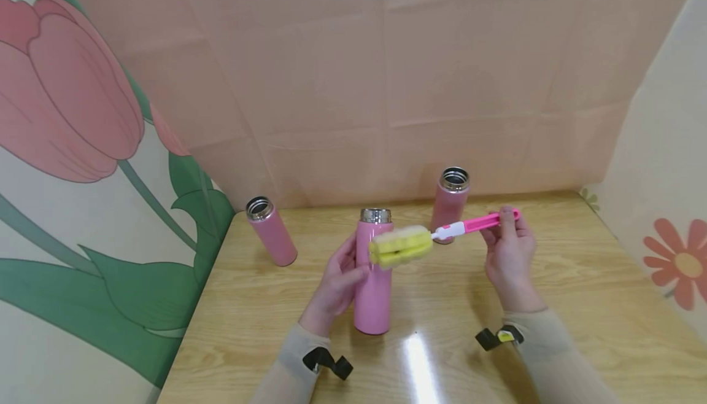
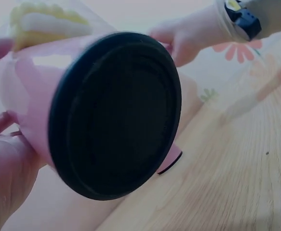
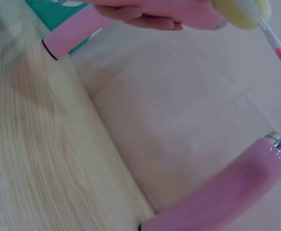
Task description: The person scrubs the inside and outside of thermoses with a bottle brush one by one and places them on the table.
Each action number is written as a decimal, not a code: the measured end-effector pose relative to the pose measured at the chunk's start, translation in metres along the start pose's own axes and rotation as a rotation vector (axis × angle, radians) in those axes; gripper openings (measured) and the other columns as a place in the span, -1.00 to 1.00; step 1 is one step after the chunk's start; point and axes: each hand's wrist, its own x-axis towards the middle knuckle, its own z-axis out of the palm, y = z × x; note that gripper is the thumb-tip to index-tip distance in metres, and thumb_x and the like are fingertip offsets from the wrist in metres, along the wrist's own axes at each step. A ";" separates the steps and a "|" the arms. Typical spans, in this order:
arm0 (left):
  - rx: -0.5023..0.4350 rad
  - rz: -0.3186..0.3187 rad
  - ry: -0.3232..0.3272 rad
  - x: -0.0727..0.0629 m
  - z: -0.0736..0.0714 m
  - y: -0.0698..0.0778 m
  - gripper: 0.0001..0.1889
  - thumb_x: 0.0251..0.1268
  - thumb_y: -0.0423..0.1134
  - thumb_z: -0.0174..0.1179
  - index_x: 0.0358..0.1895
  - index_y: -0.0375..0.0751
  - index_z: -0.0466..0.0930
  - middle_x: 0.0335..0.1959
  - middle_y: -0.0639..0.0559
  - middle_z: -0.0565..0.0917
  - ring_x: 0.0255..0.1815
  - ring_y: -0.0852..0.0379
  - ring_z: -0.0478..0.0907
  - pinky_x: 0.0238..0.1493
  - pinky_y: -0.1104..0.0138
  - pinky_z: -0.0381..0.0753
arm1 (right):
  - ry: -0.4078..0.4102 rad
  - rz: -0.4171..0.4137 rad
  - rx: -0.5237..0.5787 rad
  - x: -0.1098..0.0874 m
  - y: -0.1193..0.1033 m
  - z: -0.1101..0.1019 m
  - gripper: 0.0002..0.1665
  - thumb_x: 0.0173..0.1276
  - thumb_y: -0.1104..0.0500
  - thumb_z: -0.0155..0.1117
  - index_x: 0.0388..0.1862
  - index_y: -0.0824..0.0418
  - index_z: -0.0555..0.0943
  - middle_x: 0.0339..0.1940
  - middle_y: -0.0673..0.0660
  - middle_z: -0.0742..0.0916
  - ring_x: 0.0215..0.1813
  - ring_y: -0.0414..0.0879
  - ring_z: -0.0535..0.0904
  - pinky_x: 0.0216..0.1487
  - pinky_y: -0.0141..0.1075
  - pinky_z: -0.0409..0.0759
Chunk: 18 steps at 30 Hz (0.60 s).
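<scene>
My left hand grips a pink thermos bottle, with its steel neck at the top and no lid on it. In the left wrist view the round black base of this bottle faces the camera, above the table. A sponge bottle brush with a yellow head and a pink and white handle is in my right hand, pinched near the handle's end. Its sponge head lies across the upper front of the bottle in the head view; whether they touch I cannot tell.
Two more lidless pink thermos bottles stand on the wooden table: one at the back left, another at the back right, partly behind the brush. A pinkish sheet hangs along the table's far edge. Painted walls flank both sides.
</scene>
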 end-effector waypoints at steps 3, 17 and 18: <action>0.063 -0.008 0.019 0.001 0.001 -0.001 0.06 0.25 -0.39 0.46 0.75 -0.20 0.01 0.63 -0.23 0.32 0.53 -0.08 0.40 0.54 0.13 0.42 | 0.029 0.005 0.022 0.000 -0.001 0.002 -0.76 0.53 0.16 0.40 -0.17 0.36 0.63 -0.32 0.17 0.77 -0.40 -0.10 0.73 -0.31 -0.34 0.79; 0.195 0.006 0.078 0.007 0.001 -0.006 0.04 0.19 -0.60 0.23 0.75 -0.26 -0.08 0.64 -0.25 0.29 0.56 -0.10 0.34 0.55 0.17 0.39 | 0.039 -0.052 0.057 -0.003 0.006 0.012 -0.70 0.47 0.16 0.46 -0.17 0.40 0.61 -0.32 0.20 0.74 -0.44 -0.09 0.71 -0.38 -0.32 0.78; 0.199 -0.003 0.083 0.008 0.002 -0.006 0.05 0.21 -0.61 0.26 0.75 -0.22 -0.07 0.64 -0.23 0.30 0.56 -0.11 0.36 0.54 0.16 0.40 | 0.042 -0.057 0.063 -0.004 0.007 0.012 -0.69 0.47 0.15 0.47 -0.16 0.40 0.61 -0.31 0.21 0.73 -0.44 -0.08 0.70 -0.38 -0.31 0.78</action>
